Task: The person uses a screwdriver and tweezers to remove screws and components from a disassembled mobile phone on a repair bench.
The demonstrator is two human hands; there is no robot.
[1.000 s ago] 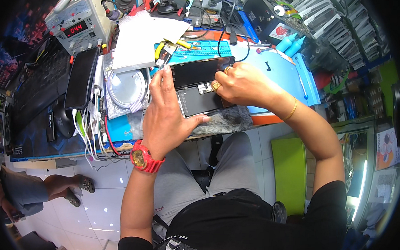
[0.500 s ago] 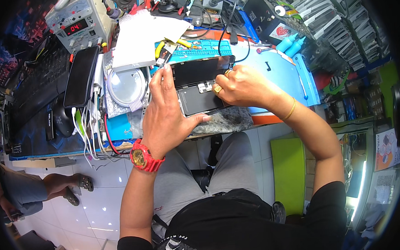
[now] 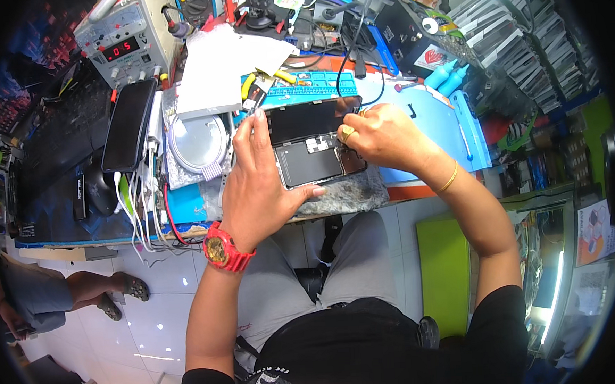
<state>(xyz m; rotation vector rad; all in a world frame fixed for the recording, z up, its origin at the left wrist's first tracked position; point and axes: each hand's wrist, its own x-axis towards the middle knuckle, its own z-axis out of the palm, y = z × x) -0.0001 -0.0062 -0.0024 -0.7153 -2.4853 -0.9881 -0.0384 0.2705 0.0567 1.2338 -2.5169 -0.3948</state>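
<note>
An opened phone [image 3: 311, 164] lies on the grey stone-like mat [image 3: 342, 196], its battery and metal-shielded parts bare. Its dark screen panel [image 3: 304, 123] is swung up along the far side. My left hand [image 3: 259, 177] holds the phone by its left edge, with fingers stretched upward along it and the thumb on the near edge. At the phone's right side my right hand [image 3: 388, 138] is closed in a pinch, knuckles up. Its fingertips are over the hinge side between panel and body; whatever they grip is hidden.
To the left lie a coiled white cable [image 3: 198, 143], a black phone [image 3: 131, 125] plugged into a cable, and a power supply [image 3: 123, 45]. A blue mat [image 3: 422, 127] with a small black part extends rightward. Blue bottles [image 3: 447, 77] stand beyond. A person's legs [image 3: 83, 287] show at left.
My right hand has shifted a little to the right, uncovering more of the phone's lower right corner. My left hand keeps its hold. The whole view has moved slightly.
</note>
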